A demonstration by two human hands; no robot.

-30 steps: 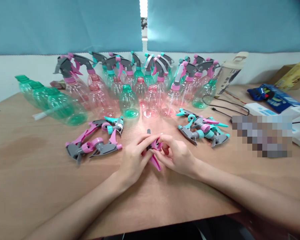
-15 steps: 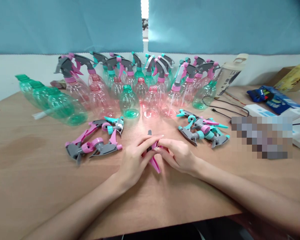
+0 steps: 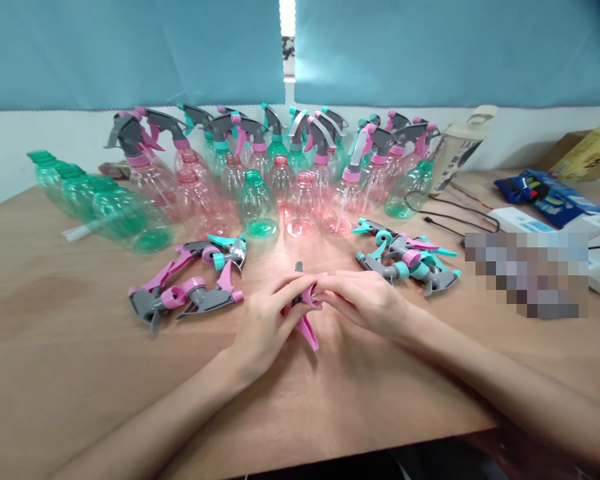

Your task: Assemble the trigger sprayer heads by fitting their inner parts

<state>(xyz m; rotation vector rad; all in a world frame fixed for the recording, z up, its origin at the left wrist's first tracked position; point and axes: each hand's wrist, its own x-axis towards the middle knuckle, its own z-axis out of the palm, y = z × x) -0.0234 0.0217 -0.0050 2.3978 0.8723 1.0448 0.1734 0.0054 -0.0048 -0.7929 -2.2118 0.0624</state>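
The left hand (image 3: 263, 313) is closed around a pink and grey spray top (image 3: 309, 295), over the middle of the surface (image 3: 300, 400). The right hand (image 3: 375, 303) has its fingertips at the top's pink ring (image 3: 307, 291); I cannot tell if they pinch anything. To do this well, I think the left hand should hold firm and still, with the pink trigger (image 3: 308, 335) pointing to the near edge. The right fingers should press gently and straight, so nothing bends.

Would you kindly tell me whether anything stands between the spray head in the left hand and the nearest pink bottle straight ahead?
Nothing visible stands between the spray head and the pink bottle; the left pile and right pile of sprayers flank the way.
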